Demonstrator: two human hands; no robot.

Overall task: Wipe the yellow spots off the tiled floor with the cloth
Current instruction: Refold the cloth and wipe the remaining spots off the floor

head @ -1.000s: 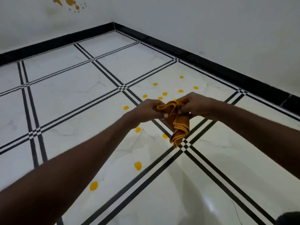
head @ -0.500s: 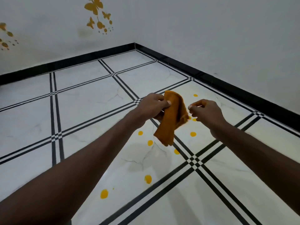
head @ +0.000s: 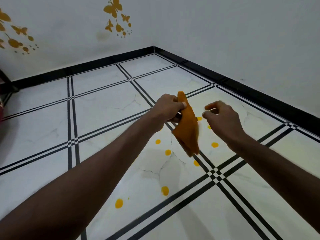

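Note:
An orange cloth (head: pixel 187 129), folded into a flat hanging piece, is pinched at its top by my left hand (head: pixel 168 108). My right hand (head: pixel 220 118) floats just to the right of the cloth, fingers curled and apart, holding nothing. Both hands are well above the white tiled floor (head: pixel 103 110). Several yellow spots dot the tiles below: one spot (head: pixel 158 141) under the left hand, another spot (head: pixel 214 144) under the right wrist, and a bigger spot (head: pixel 119 203) nearer to me. The cloth hides some spots behind it.
Black grout stripes cross the floor, meeting at a junction (head: pixel 215 175). A black skirting board (head: pixel 242 87) runs along both white walls, which meet in a corner (head: pixel 154 48). Gold butterfly decals (head: pixel 113 9) are on the far wall. A dark object (head: pixel 2 101) sits at the left edge.
My right hand has let go of the cloth and drawn away to the right. The cloth now hangs flat from my left hand alone. The view has tilted up toward the walls.

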